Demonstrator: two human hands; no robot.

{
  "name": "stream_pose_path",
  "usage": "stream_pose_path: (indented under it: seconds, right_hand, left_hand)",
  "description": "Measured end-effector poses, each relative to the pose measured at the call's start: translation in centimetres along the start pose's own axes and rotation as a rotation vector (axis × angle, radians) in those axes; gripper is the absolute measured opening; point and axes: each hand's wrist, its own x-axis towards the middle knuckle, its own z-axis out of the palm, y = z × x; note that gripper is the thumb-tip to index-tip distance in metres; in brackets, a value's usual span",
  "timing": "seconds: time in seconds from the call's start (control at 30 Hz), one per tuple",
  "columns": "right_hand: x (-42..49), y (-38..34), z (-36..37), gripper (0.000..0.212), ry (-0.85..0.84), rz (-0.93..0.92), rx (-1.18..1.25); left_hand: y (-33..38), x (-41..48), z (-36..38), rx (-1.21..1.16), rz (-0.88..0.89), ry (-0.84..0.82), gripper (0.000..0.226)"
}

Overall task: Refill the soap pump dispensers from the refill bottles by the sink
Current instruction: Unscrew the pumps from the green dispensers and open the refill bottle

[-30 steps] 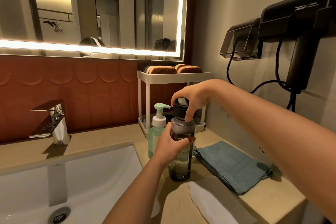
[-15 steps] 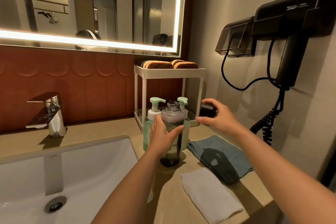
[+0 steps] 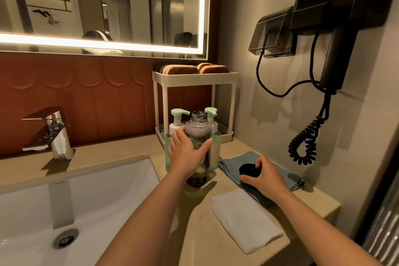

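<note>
The left hand [image 3: 186, 155] wraps the uncapped dark refill bottle [image 3: 198, 136] standing on the counter [image 3: 194, 211] before two green pump dispensers [image 3: 176, 123]. The right hand [image 3: 264, 174] pinches its black cap [image 3: 248, 169] against the blue cloth [image 3: 287, 177].

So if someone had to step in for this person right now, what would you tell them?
Left hand grips the dark bottle, upright on the counter, neck open.
Right hand holds the black cap down on the blue cloth.
Two green pump dispensers stand just behind the bottle, pumps on.
Done: bottle uncapped.
Left: let go of the cap, take off the pumps, pour, close everything.
</note>
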Motion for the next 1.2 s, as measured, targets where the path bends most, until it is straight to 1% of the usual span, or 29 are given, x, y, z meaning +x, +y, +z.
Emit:
stream_pose_path:
  seconds: [0.1, 0.2, 0.27, 0.37, 0.43, 0.53, 0.67, 0.77, 0.9, 0.97, 1.07, 1.2]
  right_hand:
    - [0.0, 0.0, -0.6, 0.053, -0.065, 0.029, -0.117]
    - [0.1, -0.9, -1.2, 0.064, -0.118, 0.004, -0.222]
    - [0.3, -2.5, -1.6, 0.062, -0.054, -0.046, -0.18]
    - [1.1, -6.7, -2.8, 0.044, 0.103, -0.208, -0.054]
    - [1.8, -10.3, -3.8, 0.036, 0.155, -0.361, -0.022]
    - [2.7, -15.6, -4.9, 0.033, 0.135, -0.559, -0.079]
    - [3.9, -21.0, -4.2, 0.04, 0.033, -0.713, -0.349]
    - [4.9, -23.4, -2.6, 0.043, -0.029, -0.749, -0.535]
    - [6.3, -25.0, -0.5, 0.04, -0.158, -0.686, -0.737]
    - [6.5, -25.1, 0.0, 0.038, -0.187, -0.672, -0.742]
    - [6.4, -25.4, 0.2, 0.031, -0.185, -0.71, -0.657]
    - [5.7, -25.6, 0.0, 0.028, -0.279, -0.73, -0.522]
  left_hand:
    - [-0.3, -0.1, -0.2, -0.111, -0.025, 0.035, 0.078]
    - [-0.6, -0.3, -0.8, -0.168, -0.049, 0.137, 0.062]
    - [-0.9, -0.2, -1.5, -0.176, -0.072, 0.188, 0.051]
    - [-1.5, 0.4, -2.6, -0.18, -0.085, 0.204, 0.044]
    - [-2.0, 0.9, -3.5, -0.187, -0.076, 0.175, 0.045]
    - [-3.1, 1.3, -4.4, -0.186, -0.049, 0.072, 0.051]
    - [-3.7, 1.3, -5.3, -0.253, -0.011, -0.107, 0.055]
    - [-4.1, 1.5, -6.0, -0.262, -0.004, -0.182, 0.056]
    - [-4.9, 1.8, -6.5, -0.285, -0.022, -0.229, 0.056]
    - [-5.3, 1.8, -6.5, -0.29, -0.043, -0.244, 0.057]
    - [-6.0, 1.9, -6.7, -0.314, -0.073, -0.251, 0.058]
    - [-6.8, 1.5, -7.0, -0.33, -0.111, -0.273, 0.073]
